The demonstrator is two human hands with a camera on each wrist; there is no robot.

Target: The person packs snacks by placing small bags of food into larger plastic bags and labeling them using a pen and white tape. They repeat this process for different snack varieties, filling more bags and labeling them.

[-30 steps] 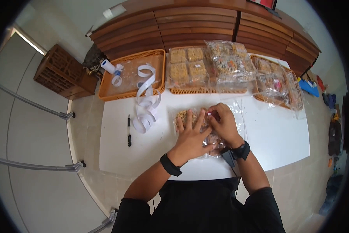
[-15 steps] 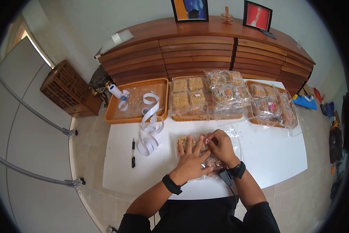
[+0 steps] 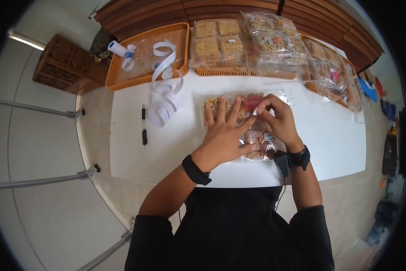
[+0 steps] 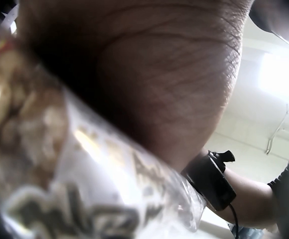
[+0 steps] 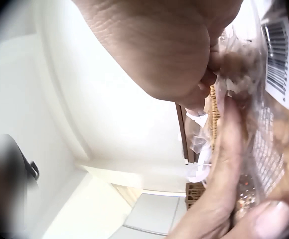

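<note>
A clear plastic pack of snacks (image 3: 256, 137) lies flat on the white table, with nut-like pieces, a red label and a printed barcode showing through it. Spread over its left part, my left hand (image 3: 221, 137) rests with straight fingers and presses it down. My right hand (image 3: 279, 122) is above the pack's right side, thumb and forefinger pinching a small white sticker (image 3: 255, 111) close to the left forefinger. In the right wrist view the barcode (image 5: 277, 59) sits beside the left fingers. The left wrist view shows the palm against the printed film (image 4: 104, 184).
Curled white ribbon of stickers (image 3: 164, 97) trails from a wicker tray (image 3: 188, 45) at the back left. A black pen (image 3: 144, 124) lies on the left. Several packs of dried noodles (image 3: 207, 49) and other bagged snacks (image 3: 331, 74) fill wicker trays along the back.
My right hand has shifted right, away from the left fingers, with the white sticker in its pinch, uncovering the pack's red label. The left hand stays spread on the pack. The head view has tilted.
</note>
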